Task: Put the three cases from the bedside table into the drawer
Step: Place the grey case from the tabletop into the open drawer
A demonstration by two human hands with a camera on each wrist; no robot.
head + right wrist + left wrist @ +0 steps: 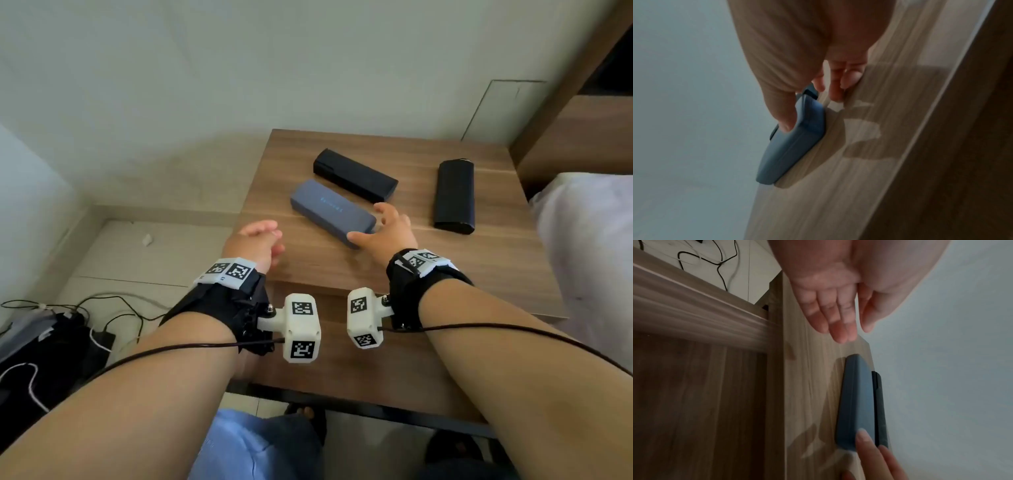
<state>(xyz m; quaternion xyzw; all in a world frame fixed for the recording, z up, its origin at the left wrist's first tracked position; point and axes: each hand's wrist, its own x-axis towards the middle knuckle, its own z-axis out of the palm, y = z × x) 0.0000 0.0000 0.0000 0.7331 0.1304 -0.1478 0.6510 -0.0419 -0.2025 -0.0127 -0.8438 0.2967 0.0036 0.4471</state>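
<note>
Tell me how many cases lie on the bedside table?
3. The grey case is nearest, with the right hand at its end; one black case lies just behind it; another black case lies apart, right.

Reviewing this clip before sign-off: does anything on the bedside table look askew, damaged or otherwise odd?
Nothing stands out. The blue-grey case and two black cases lie flat and intact on the bedside table, just at different angles. The right hand is closing on the blue-grey one.
</note>
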